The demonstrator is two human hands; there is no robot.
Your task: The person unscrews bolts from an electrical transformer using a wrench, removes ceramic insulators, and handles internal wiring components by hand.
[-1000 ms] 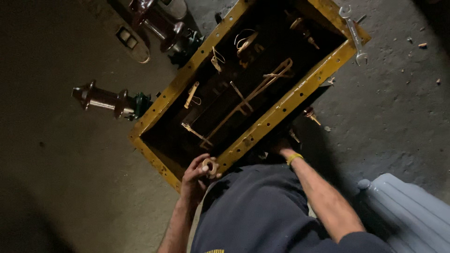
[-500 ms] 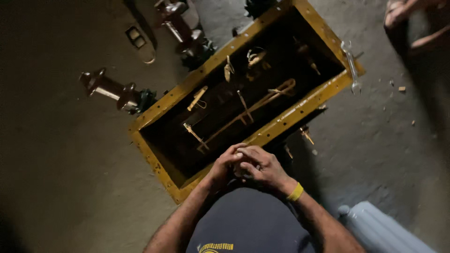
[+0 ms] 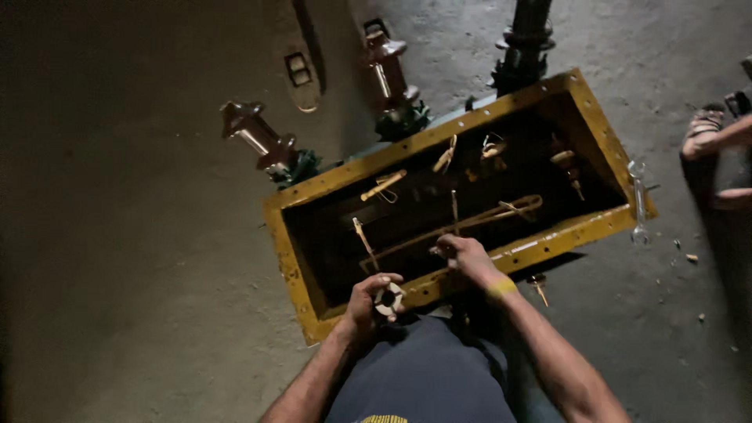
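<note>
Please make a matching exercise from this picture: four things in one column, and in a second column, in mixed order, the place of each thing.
Things:
1. left hand
2. right hand
3. wrench
4. brown insulator

Places:
A. lies on the right end of the yellow frame's rim
B. at the near rim, holding a small pale ring-shaped part
C. sticks out from the far left side of the frame
D. reaches into the frame, at a thin rod

The yellow frame stands on the floor.

Pairs: 1-B, 2-D, 3-A, 4-C
</note>
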